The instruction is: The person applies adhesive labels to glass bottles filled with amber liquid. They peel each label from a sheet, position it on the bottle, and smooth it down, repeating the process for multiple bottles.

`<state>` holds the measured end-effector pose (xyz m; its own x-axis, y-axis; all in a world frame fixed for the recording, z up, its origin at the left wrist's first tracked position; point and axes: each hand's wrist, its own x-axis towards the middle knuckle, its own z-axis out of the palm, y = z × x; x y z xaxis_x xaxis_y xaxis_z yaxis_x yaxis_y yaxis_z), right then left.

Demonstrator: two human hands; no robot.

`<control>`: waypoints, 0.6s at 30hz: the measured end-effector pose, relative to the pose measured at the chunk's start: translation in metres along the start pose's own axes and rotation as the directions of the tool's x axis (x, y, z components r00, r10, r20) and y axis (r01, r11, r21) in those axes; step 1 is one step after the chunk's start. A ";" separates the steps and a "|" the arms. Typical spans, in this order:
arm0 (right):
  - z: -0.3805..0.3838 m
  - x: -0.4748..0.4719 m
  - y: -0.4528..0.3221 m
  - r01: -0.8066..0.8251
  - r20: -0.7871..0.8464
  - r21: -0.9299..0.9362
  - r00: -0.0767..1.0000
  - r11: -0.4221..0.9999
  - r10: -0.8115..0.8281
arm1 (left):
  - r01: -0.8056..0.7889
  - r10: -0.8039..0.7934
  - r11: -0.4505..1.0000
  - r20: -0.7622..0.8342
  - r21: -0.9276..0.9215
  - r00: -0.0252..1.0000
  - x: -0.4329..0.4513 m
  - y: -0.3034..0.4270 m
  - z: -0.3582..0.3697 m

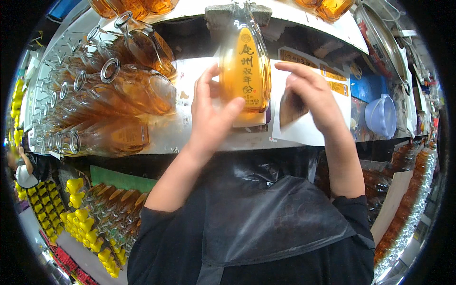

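Observation:
A clear glass bottle (263, 60) of amber liquid lies before me, bearing a yellow label (245, 71) with writing. Its neck rests in a grey notched block (217, 17). Slightly blurred, my left hand (210, 115) cups the bottle's left side, thumb across the lower edge of the label. My right hand (315, 94) is apart from the bottle, on its right, index finger pointing toward it. The other fingers curl on a dark brown flat piece (293, 108), whose kind is unclear. Beneath that hand is a white sheet (310, 133) with orange labels (338, 88).
Rows of filled, uncapped bottles (142, 89) crowd the worktable's left. At right stand a pale blue bucket (380, 117) and a blue object (368, 87). More bottles (114, 199) and yellow figures (83, 224) are lower left. A person (25, 172) is at far left.

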<state>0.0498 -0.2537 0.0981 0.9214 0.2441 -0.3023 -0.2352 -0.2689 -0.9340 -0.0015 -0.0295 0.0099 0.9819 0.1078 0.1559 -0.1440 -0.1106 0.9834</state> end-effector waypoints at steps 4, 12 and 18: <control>0.009 -0.002 -0.008 0.513 -0.021 -0.315 0.837 0.798 -0.547 | 0.033 -0.034 0.996 0.012 0.079 0.999 0.001 0.003 0.000; 0.019 0.066 -0.063 0.612 0.206 -0.788 0.360 0.063 -0.910 | -0.020 0.019 0.988 0.009 0.153 1.000 -0.002 0.001 0.000; 0.032 0.036 -0.052 0.908 0.501 -0.416 0.180 -0.053 -0.846 | -0.147 0.144 0.959 0.032 0.242 0.989 0.002 -0.006 -0.002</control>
<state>0.0853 -0.2008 0.1297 0.2103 0.7384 0.6407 0.9776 -0.1516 -0.1461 0.0009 -0.0266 0.0046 0.9545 0.0590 0.2923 -0.2527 -0.3606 0.8978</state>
